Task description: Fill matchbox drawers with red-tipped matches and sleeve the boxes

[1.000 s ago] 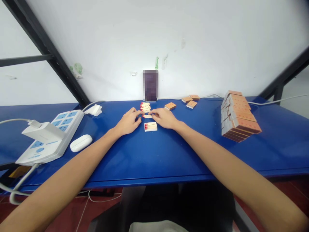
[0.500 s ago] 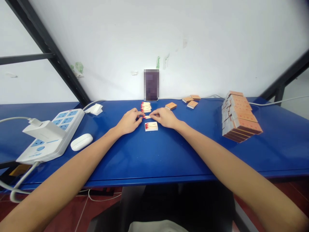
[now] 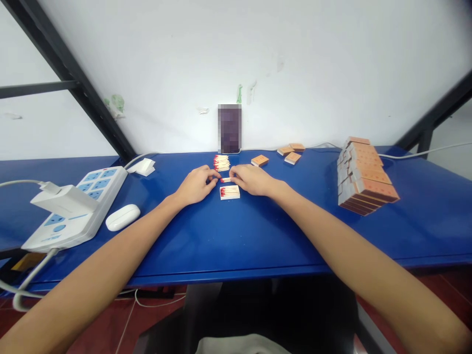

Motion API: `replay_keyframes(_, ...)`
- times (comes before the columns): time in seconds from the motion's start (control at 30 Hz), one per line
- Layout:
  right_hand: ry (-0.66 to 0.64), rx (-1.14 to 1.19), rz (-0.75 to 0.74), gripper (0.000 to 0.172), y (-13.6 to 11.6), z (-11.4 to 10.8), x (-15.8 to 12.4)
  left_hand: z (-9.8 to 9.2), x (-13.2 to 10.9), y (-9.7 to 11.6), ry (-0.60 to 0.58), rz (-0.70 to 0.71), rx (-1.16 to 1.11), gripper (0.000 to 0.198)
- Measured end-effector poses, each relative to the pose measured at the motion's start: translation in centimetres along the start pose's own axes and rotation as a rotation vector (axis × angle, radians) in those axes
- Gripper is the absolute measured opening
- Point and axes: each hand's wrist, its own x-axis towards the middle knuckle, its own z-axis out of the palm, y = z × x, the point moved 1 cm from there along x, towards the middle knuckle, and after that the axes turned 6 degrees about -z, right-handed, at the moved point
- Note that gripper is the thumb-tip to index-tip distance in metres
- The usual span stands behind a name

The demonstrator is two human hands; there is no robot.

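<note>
A few matches [image 3: 225, 180] with red heads on the left lie level between my two hands. My left hand [image 3: 198, 185] is closed, its thumb and forefinger at the red heads. The bare ends are pinched by my right hand [image 3: 254, 180], whose fingers curl over them. Just in front, a small white matchbox tray [image 3: 230, 192] holds more matches, heads to the left. Behind my fingers lies a loose pile of matches [image 3: 221, 162] on the blue table [image 3: 228, 236].
Several orange matchboxes [image 3: 260, 161] lie behind my right hand. A big stack of matchboxes [image 3: 368, 177] stands at the right. On the left are a power strip [image 3: 79, 211], a white case [image 3: 123, 217] and a crumpled white piece [image 3: 143, 167]. A blurred-out device [image 3: 229, 129] leans on the wall.
My right fingers have shifted slightly and curl more over the matches' bare ends. My left hand stays nearly in place. The whole view has moved a little.
</note>
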Motion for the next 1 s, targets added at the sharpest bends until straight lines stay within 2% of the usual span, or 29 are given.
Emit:
replay_keyframes(0.17,-0.112,-0.157,0.018,0.025,-0.7,-0.8,-0.6,0.0,-0.1,0.2,0.022,0.047,-0.010,0.037)
replay_keyframes(0.47,-0.207,-0.250,0.086,0.027,-2.0,-1.1,-0.9,0.1,-0.1,0.0,0.027,0.071,-0.045,0.040)
replay_keyframes(0.6,-0.182,-0.200,0.105,0.023,-1.9,-1.6,-1.2,0.0,-0.3,0.1,0.024,0.053,-0.060,0.045)
replay_keyframes(0.73,-0.178,-0.048,0.065,0.022,-2.4,-3.0,-1.9,-0.3,-0.5,0.4,0.024,0.028,-0.093,0.048)
replay_keyframes(0.9,-0.292,0.035,0.025,0.023,-4.2,-4.3,-2.6,-0.9,-0.9,1.1,0.031,0.064,-0.154,0.043)
replay_keyframes(1.0,-0.346,0.047,0.002,0.023,-5.1,-4.7,-2.7,-1.3,-1.2,1.4,-0.021,0.159,-0.199,0.041)
